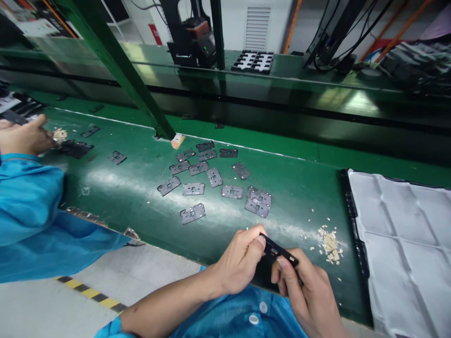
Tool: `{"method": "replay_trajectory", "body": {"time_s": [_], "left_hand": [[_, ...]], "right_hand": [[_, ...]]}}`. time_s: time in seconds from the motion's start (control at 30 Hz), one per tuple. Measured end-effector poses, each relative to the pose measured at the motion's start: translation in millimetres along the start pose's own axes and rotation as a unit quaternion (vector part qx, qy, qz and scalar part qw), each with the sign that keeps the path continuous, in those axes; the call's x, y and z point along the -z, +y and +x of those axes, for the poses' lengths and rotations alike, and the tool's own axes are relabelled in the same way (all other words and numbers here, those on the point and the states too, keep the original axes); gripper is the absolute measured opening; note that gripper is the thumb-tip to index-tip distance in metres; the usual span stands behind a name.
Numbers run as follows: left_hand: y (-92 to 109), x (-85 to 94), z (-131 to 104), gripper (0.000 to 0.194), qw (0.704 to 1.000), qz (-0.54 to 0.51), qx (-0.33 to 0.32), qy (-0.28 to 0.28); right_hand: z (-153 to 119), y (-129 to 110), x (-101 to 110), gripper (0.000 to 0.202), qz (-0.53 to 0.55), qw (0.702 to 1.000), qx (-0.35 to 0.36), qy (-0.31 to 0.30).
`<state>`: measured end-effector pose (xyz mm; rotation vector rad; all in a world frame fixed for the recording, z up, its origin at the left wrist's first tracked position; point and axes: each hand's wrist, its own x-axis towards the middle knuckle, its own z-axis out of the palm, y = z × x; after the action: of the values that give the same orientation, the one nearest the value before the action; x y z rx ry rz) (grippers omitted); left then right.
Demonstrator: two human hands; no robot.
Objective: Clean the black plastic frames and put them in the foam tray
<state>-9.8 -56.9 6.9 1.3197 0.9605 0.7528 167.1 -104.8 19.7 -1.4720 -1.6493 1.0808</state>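
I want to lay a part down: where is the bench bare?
The widest patch of green bench lies between the overlapping plates and the lined tray, beyond the chip heap. A smaller one lies between the plate cluster and the lone plate to its left. Crowded: that cluster, beside the co-worker's hand, and where left hand and right hand hold a dark part.

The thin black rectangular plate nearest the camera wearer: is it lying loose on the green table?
No, the left grip and the right grip hold this plate between them, one at each end.
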Motion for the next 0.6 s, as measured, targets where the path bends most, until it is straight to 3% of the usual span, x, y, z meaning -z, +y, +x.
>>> {"method": "replay_trajectory", "body": {"time_s": [0.3,0.6], "left_hand": [[-3.8,-4.2,-0.3,0.036,1.0,0.004,-0.016,0.008],[-0.3,-1.2,-3.2,0.037,1.0,-0.005,-0.021,-0.02]], "right_hand": [[-2.9,2.3,-1.7,0.036,0.015,1.0,-0.004,0.014],[-5.1,4.3,0.6,0.032,0.019,1.0,-0.006,0.012]]}}
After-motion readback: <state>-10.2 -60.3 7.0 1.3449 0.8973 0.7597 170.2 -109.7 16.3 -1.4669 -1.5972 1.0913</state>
